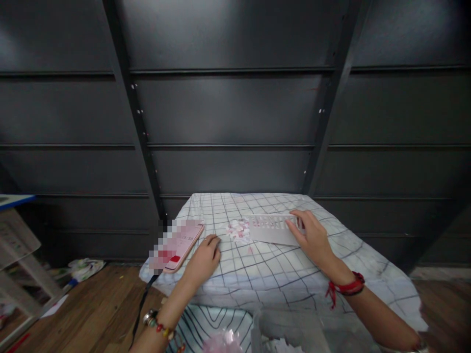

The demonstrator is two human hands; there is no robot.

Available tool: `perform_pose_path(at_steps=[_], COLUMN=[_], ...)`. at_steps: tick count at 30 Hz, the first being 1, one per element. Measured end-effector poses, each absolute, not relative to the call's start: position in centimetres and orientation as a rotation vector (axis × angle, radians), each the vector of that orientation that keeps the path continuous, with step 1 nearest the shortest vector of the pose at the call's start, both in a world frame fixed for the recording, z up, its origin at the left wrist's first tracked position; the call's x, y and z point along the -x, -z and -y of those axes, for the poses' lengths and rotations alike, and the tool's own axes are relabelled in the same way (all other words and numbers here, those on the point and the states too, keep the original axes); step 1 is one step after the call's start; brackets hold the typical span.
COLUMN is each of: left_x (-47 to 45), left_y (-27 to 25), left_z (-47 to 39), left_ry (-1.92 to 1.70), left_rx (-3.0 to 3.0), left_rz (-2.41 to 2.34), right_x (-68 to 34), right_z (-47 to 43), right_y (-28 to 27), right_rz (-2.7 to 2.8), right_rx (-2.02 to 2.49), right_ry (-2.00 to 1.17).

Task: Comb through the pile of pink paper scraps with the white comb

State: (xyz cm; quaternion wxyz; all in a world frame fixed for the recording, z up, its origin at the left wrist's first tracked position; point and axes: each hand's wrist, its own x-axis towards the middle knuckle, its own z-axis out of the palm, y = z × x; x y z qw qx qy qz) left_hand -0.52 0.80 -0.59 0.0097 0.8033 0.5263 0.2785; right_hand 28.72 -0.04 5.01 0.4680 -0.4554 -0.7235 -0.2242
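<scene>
My right hand (311, 238) grips the right end of a flat white panel with rows of slots (272, 234), thumb on its near side and fingers over the far edge. Small pink and white pieces (238, 229) lie in a loose patch against the panel's left end; what they are is too small to tell. Palm down on the checked cloth (235, 269), my left hand (206, 257) rests left of these pieces, its fingers loosely bent and nothing visible in them. A phone in a pink case (184, 247) lies just left of that hand, partly blurred out.
Below the cloth's front edge are a clear plastic box (287, 323) with white pieces inside and a pink plastic bundle (222, 340) on striped fabric (211, 316). A black strap (142, 304) hangs from the phone. Dark panelled wall (228, 108) stands behind; a white-framed stand (18, 245) is far left.
</scene>
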Motion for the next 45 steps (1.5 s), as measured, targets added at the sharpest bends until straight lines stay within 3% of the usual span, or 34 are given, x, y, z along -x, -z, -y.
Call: perform_pose_path(at_steps=[45], left_x=[0.5], left_y=[0.4], left_z=[-0.8], left_ry=[-0.845], left_rx=[-2.513], left_rz=[-1.635], right_x=[-28.2], right_z=[1.0], right_y=[-5.0], right_rz=[1.72], right_rx=[1.104], right_ry=[0.554])
